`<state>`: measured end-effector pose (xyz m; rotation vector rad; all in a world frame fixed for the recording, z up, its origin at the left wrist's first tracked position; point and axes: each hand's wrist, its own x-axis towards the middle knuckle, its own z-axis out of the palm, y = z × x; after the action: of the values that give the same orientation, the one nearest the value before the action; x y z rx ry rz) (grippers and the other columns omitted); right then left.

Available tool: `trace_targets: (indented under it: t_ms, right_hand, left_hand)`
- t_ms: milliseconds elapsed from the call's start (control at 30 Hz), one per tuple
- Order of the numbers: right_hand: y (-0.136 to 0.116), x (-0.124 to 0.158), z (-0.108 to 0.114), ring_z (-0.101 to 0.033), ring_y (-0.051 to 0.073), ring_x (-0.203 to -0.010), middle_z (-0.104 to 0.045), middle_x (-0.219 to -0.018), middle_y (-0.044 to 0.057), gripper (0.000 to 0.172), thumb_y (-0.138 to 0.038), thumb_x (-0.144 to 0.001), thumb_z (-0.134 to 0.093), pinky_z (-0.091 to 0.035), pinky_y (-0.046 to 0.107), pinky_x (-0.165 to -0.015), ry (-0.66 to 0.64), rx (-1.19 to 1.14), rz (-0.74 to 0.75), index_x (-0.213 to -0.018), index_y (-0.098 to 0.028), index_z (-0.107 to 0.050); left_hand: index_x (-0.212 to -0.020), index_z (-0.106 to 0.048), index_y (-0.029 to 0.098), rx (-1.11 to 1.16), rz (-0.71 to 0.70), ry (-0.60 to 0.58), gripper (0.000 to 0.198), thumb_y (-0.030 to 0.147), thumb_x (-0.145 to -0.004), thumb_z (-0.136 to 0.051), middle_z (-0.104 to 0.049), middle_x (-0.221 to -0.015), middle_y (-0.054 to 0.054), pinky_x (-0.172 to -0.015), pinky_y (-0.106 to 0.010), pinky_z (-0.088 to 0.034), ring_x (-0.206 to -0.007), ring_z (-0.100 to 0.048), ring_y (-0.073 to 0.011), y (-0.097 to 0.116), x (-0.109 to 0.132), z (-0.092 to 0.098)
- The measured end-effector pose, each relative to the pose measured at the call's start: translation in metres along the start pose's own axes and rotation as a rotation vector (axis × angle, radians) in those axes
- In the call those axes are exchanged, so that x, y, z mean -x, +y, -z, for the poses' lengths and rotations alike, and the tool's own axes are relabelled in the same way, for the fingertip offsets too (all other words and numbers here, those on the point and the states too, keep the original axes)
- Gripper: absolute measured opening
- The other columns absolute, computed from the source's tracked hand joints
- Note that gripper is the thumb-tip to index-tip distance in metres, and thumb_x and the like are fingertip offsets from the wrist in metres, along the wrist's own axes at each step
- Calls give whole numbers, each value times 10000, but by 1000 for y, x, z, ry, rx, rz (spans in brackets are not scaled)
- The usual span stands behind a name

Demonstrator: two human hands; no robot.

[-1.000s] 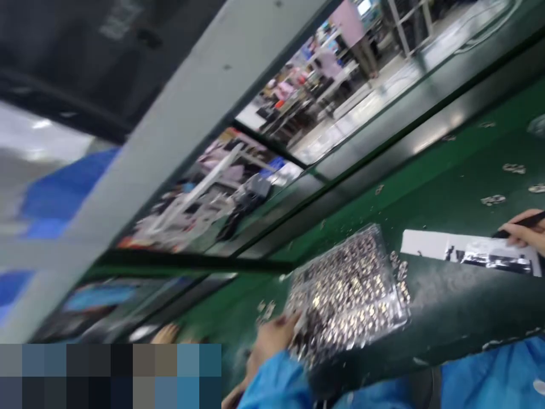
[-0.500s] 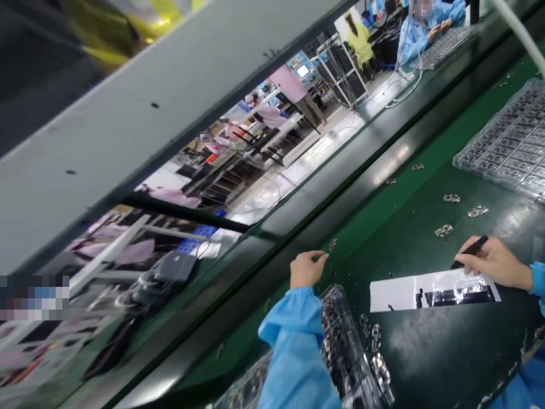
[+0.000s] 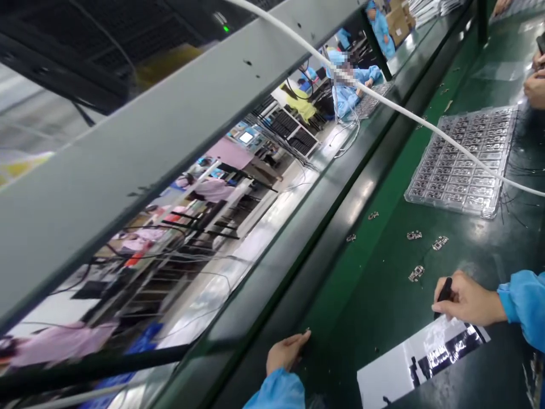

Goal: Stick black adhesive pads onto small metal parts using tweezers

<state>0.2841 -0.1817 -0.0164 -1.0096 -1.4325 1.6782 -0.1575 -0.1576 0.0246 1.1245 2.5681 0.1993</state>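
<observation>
My right hand (image 3: 466, 298) is closed around a black pen-like tool (image 3: 444, 292), just above the upper edge of a white sheet (image 3: 389, 372) with black strips (image 3: 451, 352) on it. At the lower middle, my left hand (image 3: 286, 352) has its thumb and fingertips pinched together over the green surface; what they hold, if anything, is too small to name. Small metallic parts lie loose beyond the sheet, among them one (image 3: 416, 274) near my right hand and another (image 3: 440, 243) farther off.
A clear tray (image 3: 464, 162) full of small parts sits at the right rear. A white cable (image 3: 383, 99) hangs across the view. A grey beam (image 3: 170, 119) runs diagonally above. Another person's hands (image 3: 535, 85) show at the right edge.
The view has shifted, bringing the whole clear tray into sight. The small part near my left fingertips no longer shows there. My right hand still grips the black tool by the sheet.
</observation>
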Motion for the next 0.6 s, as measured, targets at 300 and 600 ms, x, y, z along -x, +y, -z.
trace_targets:
  t_ms: [300,600]
  right_hand:
    - [-2,-1,-1,-530,109,-461,-563,-487,-7,131,-264,-747,-604,-394,204,-442,12,78,45,-696,-143,-603]
    - [-2,0,-4,-487,91,-465,-555,-503,-9,127,-255,-734,-623,-369,190,-448,48,141,61,-696,-135,-641]
  left_hand:
    - [-621,-665,170,-65,-235,-110,441,567,-440,-728,-629,-538,-45,-557,-365,-496,-600,-637,-278,40,4,20]
    - [-675,-669,217,-114,-569,-72,156,369,-650,-649,-660,-1136,-101,-903,-374,-422,-1123,-552,-302,176,-52,-28]
